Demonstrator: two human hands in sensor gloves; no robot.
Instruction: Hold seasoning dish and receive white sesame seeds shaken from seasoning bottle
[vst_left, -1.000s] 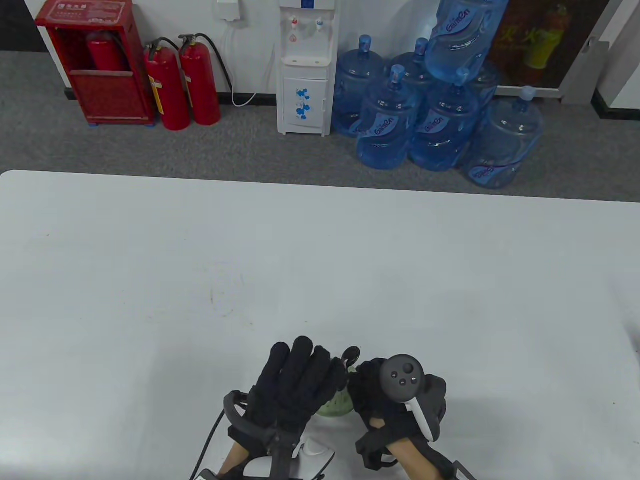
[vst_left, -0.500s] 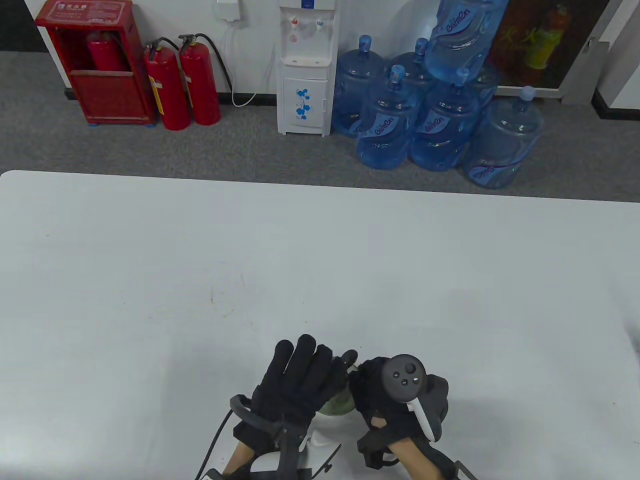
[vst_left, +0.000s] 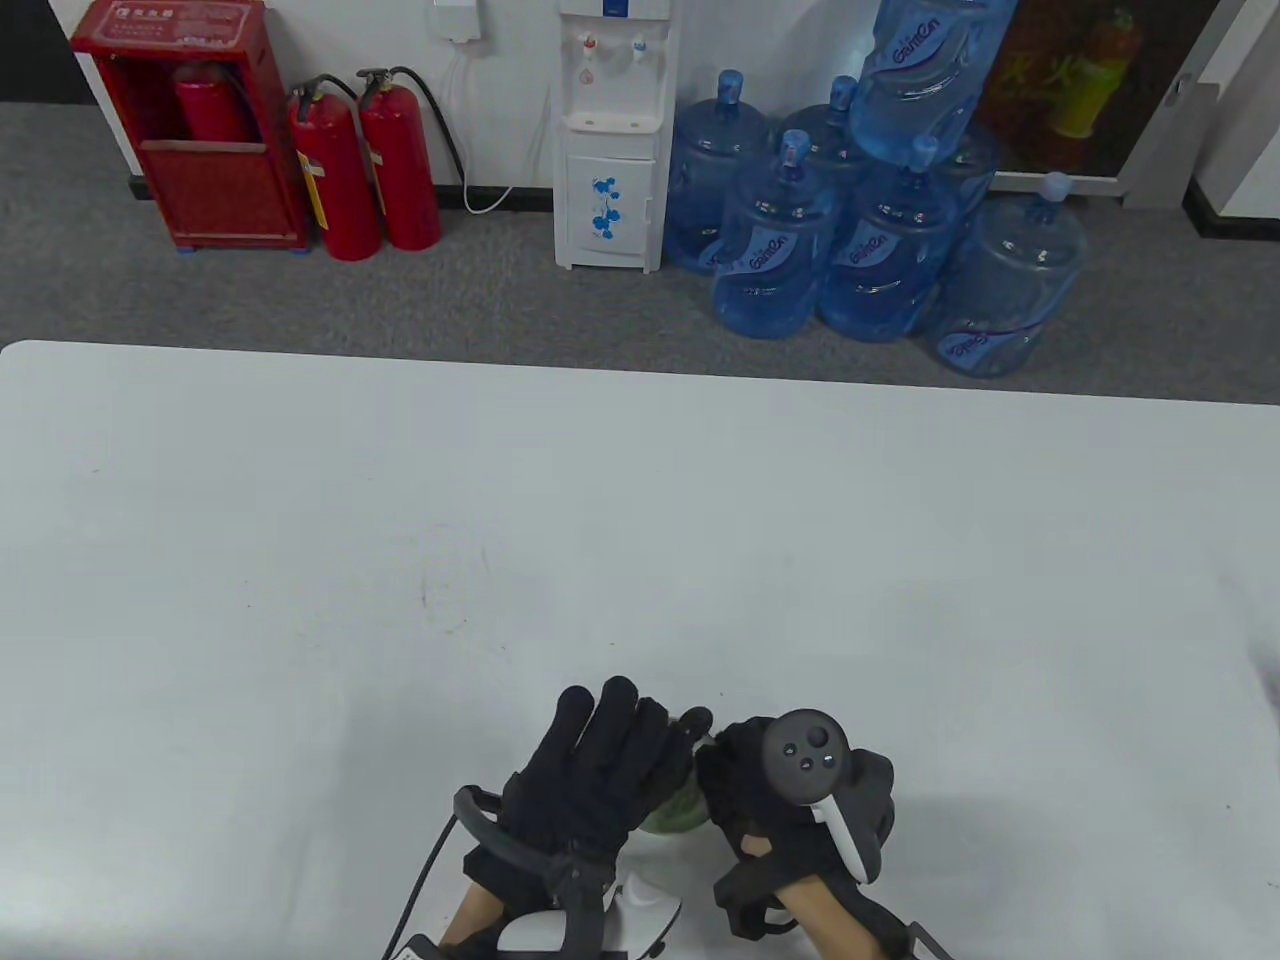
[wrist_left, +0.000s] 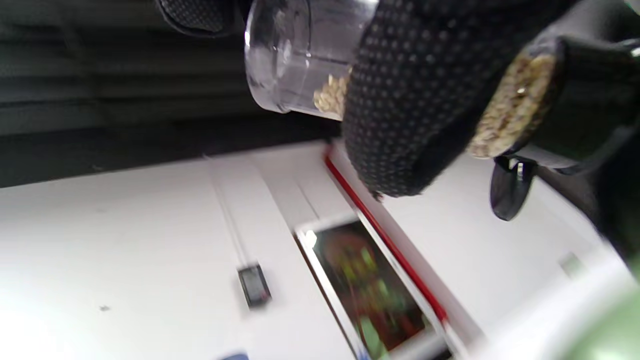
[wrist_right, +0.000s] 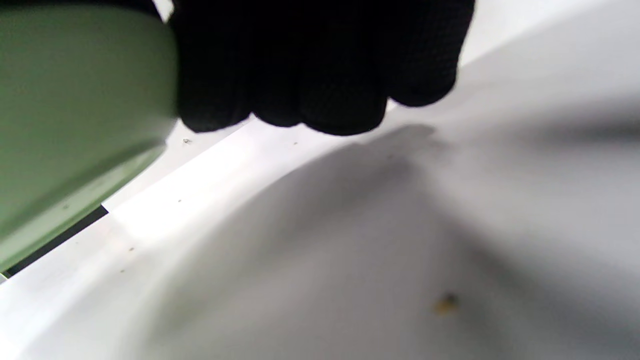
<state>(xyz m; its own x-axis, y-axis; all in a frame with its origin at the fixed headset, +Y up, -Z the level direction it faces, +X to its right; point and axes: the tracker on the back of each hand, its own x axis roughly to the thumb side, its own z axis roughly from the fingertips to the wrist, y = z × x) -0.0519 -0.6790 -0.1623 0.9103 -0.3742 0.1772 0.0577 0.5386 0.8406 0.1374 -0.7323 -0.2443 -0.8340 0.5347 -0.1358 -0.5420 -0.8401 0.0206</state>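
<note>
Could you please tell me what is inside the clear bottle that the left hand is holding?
Pale sesame seeds lie inside the clear bottle, more packed at its black cap. The left hand covers the bottle's middle, so how full it is cannot be seen.

My left hand (wrist_left: 400, 100) is wearing black knit cloth w/ rubbery grip dots, and it's gripping a clear glossy plastic seasoning bottle (wrist_left: 295, 55) w/ a black lid. The seasoning dish (wrist_right: 75, 110) is looking smooth, pale green, semi-matt. The table (vst_left: 640, 520) is showing matt white.
</note>
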